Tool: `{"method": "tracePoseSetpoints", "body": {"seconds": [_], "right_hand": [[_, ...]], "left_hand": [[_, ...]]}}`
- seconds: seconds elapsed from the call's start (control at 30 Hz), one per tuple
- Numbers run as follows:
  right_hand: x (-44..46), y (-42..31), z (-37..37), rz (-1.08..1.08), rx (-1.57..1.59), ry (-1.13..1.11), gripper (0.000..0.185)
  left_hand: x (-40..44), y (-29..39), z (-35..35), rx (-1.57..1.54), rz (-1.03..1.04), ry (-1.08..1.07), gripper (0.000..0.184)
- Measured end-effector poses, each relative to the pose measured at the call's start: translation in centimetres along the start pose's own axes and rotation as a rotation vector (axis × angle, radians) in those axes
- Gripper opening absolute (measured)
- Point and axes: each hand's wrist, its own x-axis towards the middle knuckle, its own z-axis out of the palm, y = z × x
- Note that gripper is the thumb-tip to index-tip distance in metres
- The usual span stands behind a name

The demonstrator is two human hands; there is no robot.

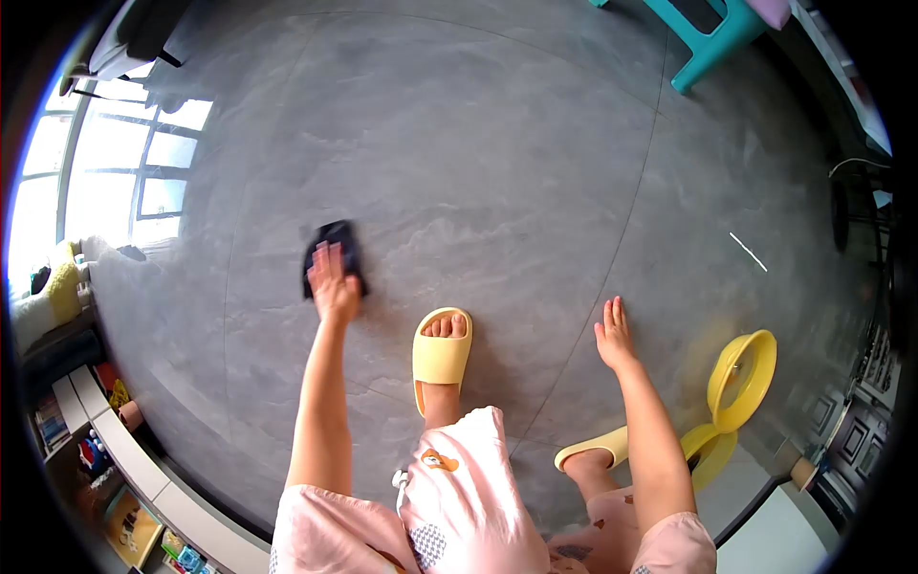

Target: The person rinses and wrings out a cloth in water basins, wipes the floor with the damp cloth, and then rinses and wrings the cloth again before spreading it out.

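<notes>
My left hand lies over a dark, crumpled cloth on the grey tiled floor. Its fingers are stretched out flat on the cloth rather than wrapped round it, and the hand looks slightly blurred. Farther right, my right hand has its fingers extended, low over or on the floor; whether it touches cannot be told. Nothing is in it. Between the hands, one foot wears a yellow slipper. The other yellow slipper is partly hidden by my right forearm.
A yellow round-rimmed object stands right of my right arm. A turquoise stool is at the top right. A thin white strip lies on the floor. Low shelves with toys line the lower left, below a bright window reflection.
</notes>
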Motion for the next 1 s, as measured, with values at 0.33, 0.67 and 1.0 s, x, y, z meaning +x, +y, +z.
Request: {"method": "tracePoseSetpoints", "body": {"seconds": [0.33, 0.67, 1.0], "right_hand": [[-0.2, -0.2, -0.7, 0.045, 0.009, -0.041, 0.057], [2.5, -9.5, -3.1, -0.035, 0.203, 0.255, 0.036], [5.7, -23.5, -7.9, -0.257, -0.068, 0.067, 0.036]], "left_hand": [[3.0, 17.9, 3.2, -0.028, -0.011, 0.108, 0.069], [3.1, 21.5, 0.9, -0.23, 0.888, -0.14, 0.068], [3.3, -9.4, -0.3, -0.039, -0.408, 0.145, 0.068]]}}
